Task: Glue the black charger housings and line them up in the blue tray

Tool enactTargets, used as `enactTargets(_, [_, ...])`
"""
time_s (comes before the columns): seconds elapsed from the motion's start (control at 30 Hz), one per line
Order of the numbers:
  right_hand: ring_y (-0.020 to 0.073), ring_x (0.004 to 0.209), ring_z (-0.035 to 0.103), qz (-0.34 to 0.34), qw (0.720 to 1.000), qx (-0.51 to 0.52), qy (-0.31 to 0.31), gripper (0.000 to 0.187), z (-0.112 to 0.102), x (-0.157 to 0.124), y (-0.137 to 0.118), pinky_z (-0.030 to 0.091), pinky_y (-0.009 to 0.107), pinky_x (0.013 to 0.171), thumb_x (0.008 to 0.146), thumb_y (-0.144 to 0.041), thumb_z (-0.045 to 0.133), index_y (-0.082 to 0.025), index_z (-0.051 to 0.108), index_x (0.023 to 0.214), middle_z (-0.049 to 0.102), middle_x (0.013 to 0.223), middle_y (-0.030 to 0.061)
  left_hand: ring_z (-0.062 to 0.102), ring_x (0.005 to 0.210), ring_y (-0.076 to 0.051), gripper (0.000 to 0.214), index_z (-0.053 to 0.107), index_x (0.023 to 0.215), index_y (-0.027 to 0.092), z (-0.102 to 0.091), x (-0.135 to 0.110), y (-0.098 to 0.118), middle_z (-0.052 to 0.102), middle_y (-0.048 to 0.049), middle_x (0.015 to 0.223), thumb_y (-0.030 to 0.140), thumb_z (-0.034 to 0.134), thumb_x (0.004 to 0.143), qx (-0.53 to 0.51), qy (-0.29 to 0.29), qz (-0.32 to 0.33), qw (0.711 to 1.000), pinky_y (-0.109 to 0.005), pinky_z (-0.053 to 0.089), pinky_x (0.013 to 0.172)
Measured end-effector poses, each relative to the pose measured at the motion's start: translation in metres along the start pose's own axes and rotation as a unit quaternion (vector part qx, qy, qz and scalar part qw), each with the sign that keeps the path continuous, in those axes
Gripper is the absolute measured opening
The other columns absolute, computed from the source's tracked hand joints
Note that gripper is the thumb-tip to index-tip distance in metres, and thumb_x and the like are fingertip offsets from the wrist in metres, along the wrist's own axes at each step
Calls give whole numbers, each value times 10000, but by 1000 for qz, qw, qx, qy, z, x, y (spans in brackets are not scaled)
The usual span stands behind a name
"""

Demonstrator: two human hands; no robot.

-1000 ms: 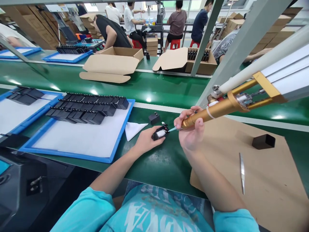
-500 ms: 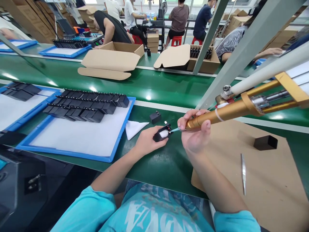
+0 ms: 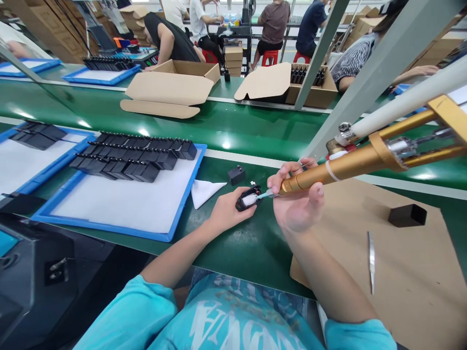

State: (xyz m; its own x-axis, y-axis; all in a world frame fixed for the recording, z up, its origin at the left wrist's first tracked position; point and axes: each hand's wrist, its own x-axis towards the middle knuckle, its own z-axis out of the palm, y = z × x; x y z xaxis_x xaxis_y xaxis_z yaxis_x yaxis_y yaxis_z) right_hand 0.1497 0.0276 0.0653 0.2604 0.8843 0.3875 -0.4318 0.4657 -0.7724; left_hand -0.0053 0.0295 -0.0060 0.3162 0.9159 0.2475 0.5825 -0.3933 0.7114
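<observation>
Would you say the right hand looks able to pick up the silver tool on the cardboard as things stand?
Probably not yet: the right hand is occupied with the gold tool. Otherwise, the silver tool lies uncovered on the cardboard, seemingly within reach.

A factory assembly floor: blue trays (image 3: 185, 194) of matching black housings (image 3: 120, 167) and open cartons (image 3: 168, 90) line the green bench (image 3: 233, 248); behind, people (image 3: 276, 22) sit on red stools (image 3: 270, 57) at what look like more workstations (image 3: 235, 38), too distant to be sure.
</observation>
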Motion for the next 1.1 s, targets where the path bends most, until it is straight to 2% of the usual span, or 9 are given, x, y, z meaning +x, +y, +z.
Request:
enactTargets(0.13, [99, 523, 500, 8, 999, 39, -10, 373, 3, -3, -1, 486, 339, 629, 777, -580, 539, -335, 452, 1044, 534, 861, -25, 692, 761, -171, 433, 595, 1178, 217, 5, -1, 3, 742, -12, 980, 343, 699, 777, -5, -1, 27, 1000, -274, 550, 742])
enactTargets(0.27, [99, 519, 497, 10, 999, 25, -16, 398, 6, -7, -2, 479, 337, 608, 764, -607, 549, -334, 454, 1038, 537, 858, -23, 696, 781, -174, 412, 611, 1159, 209, 7, -2, 8, 743, -26, 988, 352, 693, 782, -13, 13, 62, 998, -273, 552, 743])
enactTargets(0.47, [84, 514, 487, -9, 999, 17, -42, 303, 9, -11, -4, 480, 328, 593, 803, -591, 526, -320, 452, 918, 515, 863, -34, 711, 843, -199, 389, 629, 1124, 196, 8, -2, 13, 746, -50, 1003, 400, 670, 795, -29, 48, 92, 994, -302, 561, 792])
enactTargets(0.6, [84, 516, 480, -6, 999, 7, -43, 339, 9, -10, -5, 478, 323, 586, 799, -621, 510, -336, 470, 978, 511, 866, -30, 714, 847, -189, 379, 621, 1136, 193, 10, -2, 10, 745, -46, 1014, 378, 674, 809, -30, 55, 109, 992, -286, 559, 794])
enactTargets(0.73, [92, 517, 494, -6, 999, 20, -26, 368, 8, -8, -5, 478, 323, 595, 783, -597, 546, -340, 482, 1040, 532, 852, -23, 708, 785, -173, 407, 611, 1163, 203, 10, -2, 7, 748, -27, 970, 365, 695, 799, -17, 42, 89, 995, -268, 552, 751])
enactTargets(0.93, [95, 507, 485, -6, 1000, 3, -13, 368, 3, -4, -2, 492, 344, 621, 775, -604, 537, -335, 483, 1020, 540, 855, -19, 694, 683, -164, 449, 607, 1177, 210, 7, -1, 4, 752, -2, 897, 395, 715, 782, 0, 31, 40, 999, -259, 541, 684])
enactTargets(1.1, [96, 506, 497, -10, 999, 42, -11, 371, 0, -1, -3, 468, 334, 575, 778, -600, 536, -321, 505, 1020, 542, 861, -12, 707, 874, -195, 383, 610, 1194, 208, 3, 0, -6, 742, -38, 1046, 320, 669, 833, 75, 49, 117, 989, -281, 531, 774])
